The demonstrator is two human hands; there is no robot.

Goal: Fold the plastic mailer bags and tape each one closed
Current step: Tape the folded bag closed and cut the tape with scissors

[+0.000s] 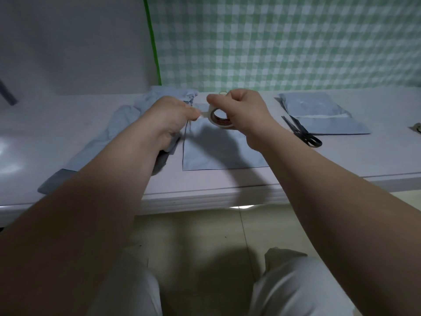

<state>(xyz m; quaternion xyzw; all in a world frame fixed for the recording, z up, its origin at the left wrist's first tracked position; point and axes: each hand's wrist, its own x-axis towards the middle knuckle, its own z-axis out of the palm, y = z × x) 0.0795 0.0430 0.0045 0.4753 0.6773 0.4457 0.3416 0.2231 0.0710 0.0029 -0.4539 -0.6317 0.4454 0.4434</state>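
Observation:
A roll of clear tape (220,118) hangs above a flat pale blue mailer bag (218,153) on the white table. My right hand (243,110) grips the roll from above. My left hand (173,115) pinches the tape's free end just left of the roll, a short strip stretched between the two hands. A heap of loose pale blue mailer bags (127,124) lies under and behind my left forearm. A folded mailer bag (319,112) with a strip across it lies at the right.
Black scissors (300,131) lie shut between the flat bag and the folded one. The white table (227,192) ends in a front edge near my knees. A green checked cloth (284,42) hangs behind. A small object (417,127) sits at the far right edge.

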